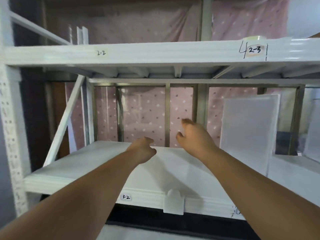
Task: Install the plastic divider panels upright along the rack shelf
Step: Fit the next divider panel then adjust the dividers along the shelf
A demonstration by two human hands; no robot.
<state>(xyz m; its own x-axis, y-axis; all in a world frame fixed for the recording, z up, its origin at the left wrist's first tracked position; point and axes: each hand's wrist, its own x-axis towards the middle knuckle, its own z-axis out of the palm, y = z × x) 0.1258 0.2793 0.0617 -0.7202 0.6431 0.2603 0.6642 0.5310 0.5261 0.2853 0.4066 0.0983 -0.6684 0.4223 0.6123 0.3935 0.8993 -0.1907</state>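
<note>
Both my arms reach into the white rack shelf (pixel 97 163) labelled 3-2. My left hand (pixel 142 149) hovers over the shelf's back half with its fingers curled in, and nothing shows in it. My right hand (pixel 193 135) is a little higher and further right, fingers spread and bent, holding nothing I can see. A frosted plastic divider panel (pixel 249 125) stands upright on the shelf to the right of my right hand, apart from it. A white plastic clip (pixel 173 203) sits on the shelf's front lip, below and between my hands.
The upper shelf beam (pixel 155 52), labelled 2-2 and 2-3, runs overhead. A white post (pixel 10 135) and a diagonal brace (pixel 64 122) close the left side. Metal bars (pixel 167 115) and a pink dotted sheet (pixel 143 115) stand behind. Another pale panel (pixel 312 135) shows far right.
</note>
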